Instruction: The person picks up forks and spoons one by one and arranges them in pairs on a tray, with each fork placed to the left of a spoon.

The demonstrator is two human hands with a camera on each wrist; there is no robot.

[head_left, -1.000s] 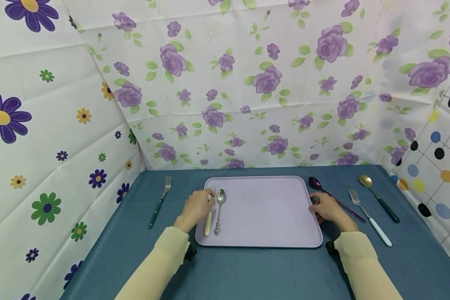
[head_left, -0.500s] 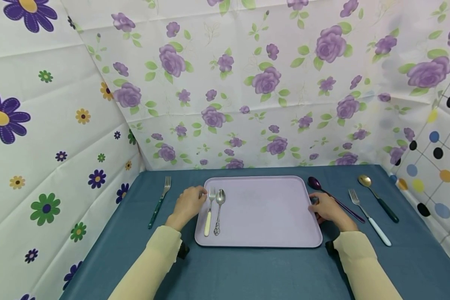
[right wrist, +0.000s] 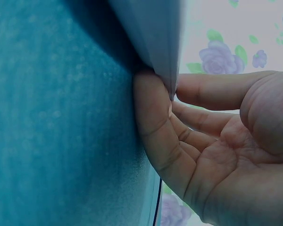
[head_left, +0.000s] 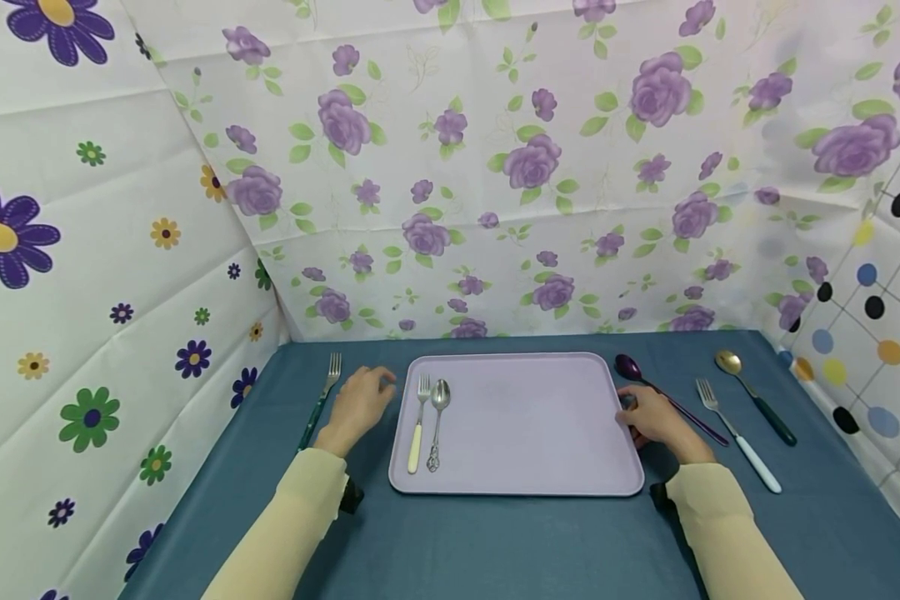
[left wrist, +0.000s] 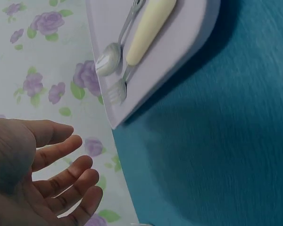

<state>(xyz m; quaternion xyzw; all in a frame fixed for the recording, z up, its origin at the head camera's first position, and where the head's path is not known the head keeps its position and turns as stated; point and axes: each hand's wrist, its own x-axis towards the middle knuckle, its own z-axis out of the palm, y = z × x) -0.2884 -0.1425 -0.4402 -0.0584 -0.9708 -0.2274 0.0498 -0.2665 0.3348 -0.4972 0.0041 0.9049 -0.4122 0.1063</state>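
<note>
A pale lilac tray (head_left: 532,425) lies on the blue cloth, bearing a fork with a cream handle (head_left: 415,450) and an ornate silver spoon (head_left: 437,421) along its left side. My right hand (head_left: 654,421) grips the tray's right edge; in the right wrist view the thumb is on one side of the rim and the fingers are curled under it. My left hand (head_left: 358,407) holds nothing, fingers loosely bent, over the cloth between the tray and a green-handled fork (head_left: 332,375). The left wrist view shows its fingers (left wrist: 68,181) apart from the tray corner.
Right of the tray lie a purple spoon (head_left: 627,367), a fork with a white handle (head_left: 756,462) and a gold spoon with a dark green handle (head_left: 731,362). Flower-printed sheets (head_left: 495,208) rise behind and to the left of the blue tablecloth (head_left: 510,542).
My left hand has moved left, from over the cream-handled fork on the tray to the cloth near the green-handled fork. The right hand stays at the tray's edge.
</note>
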